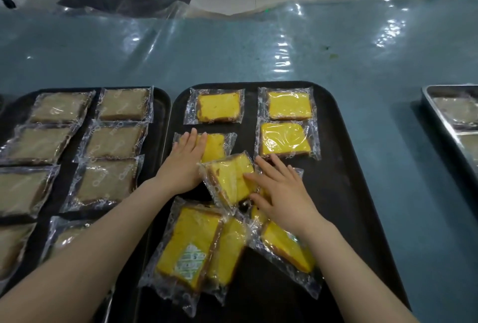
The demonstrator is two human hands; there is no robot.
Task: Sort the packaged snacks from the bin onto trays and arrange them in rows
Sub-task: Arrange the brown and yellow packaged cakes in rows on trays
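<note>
A black tray (344, 193) in front of me holds several clear-wrapped yellow cake slices. Three lie flat in two rows at its far end, e.g. one packet (218, 106) at the back left. My left hand (185, 161) rests flat, fingers together, on a fourth yellow packet (216, 145) in the left row. My right hand (280, 193) lies spread on a tilted yellow packet (230, 183) and on others beneath it. A loose pile of yellow packets (191, 250) sits at the tray's near side.
A second black tray (165, 105) at the left holds rows of brown cake packets (115, 141). A metal tray (439, 115) with more packets stands at the right edge. The table wears a shiny blue-green plastic sheet (258, 46).
</note>
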